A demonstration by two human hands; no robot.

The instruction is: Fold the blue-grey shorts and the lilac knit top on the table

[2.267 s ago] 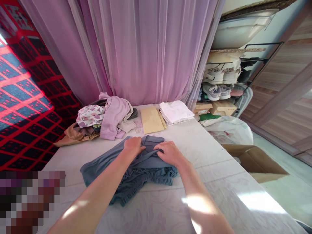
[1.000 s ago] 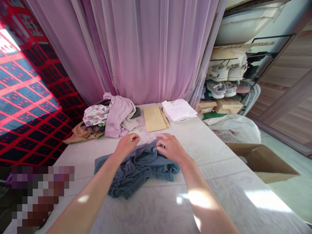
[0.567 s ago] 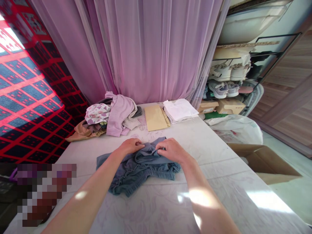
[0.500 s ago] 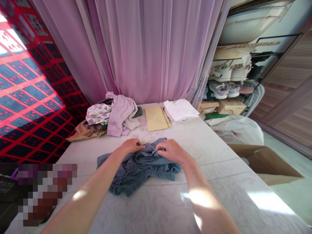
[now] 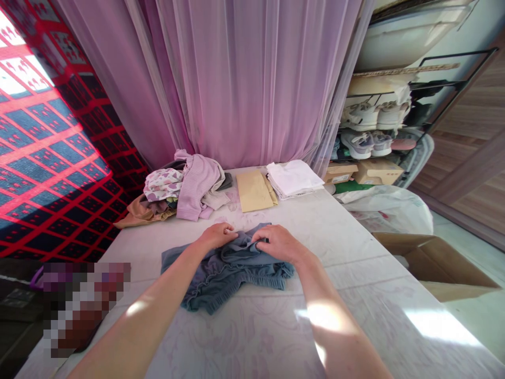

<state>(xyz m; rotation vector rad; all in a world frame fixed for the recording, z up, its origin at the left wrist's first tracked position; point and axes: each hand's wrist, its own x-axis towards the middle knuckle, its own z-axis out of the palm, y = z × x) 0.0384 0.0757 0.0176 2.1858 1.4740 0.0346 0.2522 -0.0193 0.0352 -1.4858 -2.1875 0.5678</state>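
A crumpled blue-grey garment [image 5: 232,281] with gathered elastic edges, perhaps shorts or trousers, lies on the pale patterned tabletop cover [image 5: 252,337]. At its far edge, my left hand [image 5: 218,236] pinches the fabric between thumb and fingers. My right hand [image 5: 279,243] is closed on the same garment a little to the right, its fingertips in a raised fold. Part of the cloth is covered by my left forearm. Farther back lie a folded yellow cloth [image 5: 254,192] and a folded white stack [image 5: 294,178], both apart from my hands.
A loose clothes pile [image 5: 199,184] with lilac, spotted and tan pieces sits at the back left. Beyond the table hangs a purple curtain [image 5: 244,79]. To the right are an open cardboard box [image 5: 434,263], a plastic bag [image 5: 394,208] and a shoe rack [image 5: 442,84]. Something pixelated lies left.
The whole view has shifted slightly, with the scene sitting a little farther right. Both hands keep their grip on the garment, and its folds look nearly the same.
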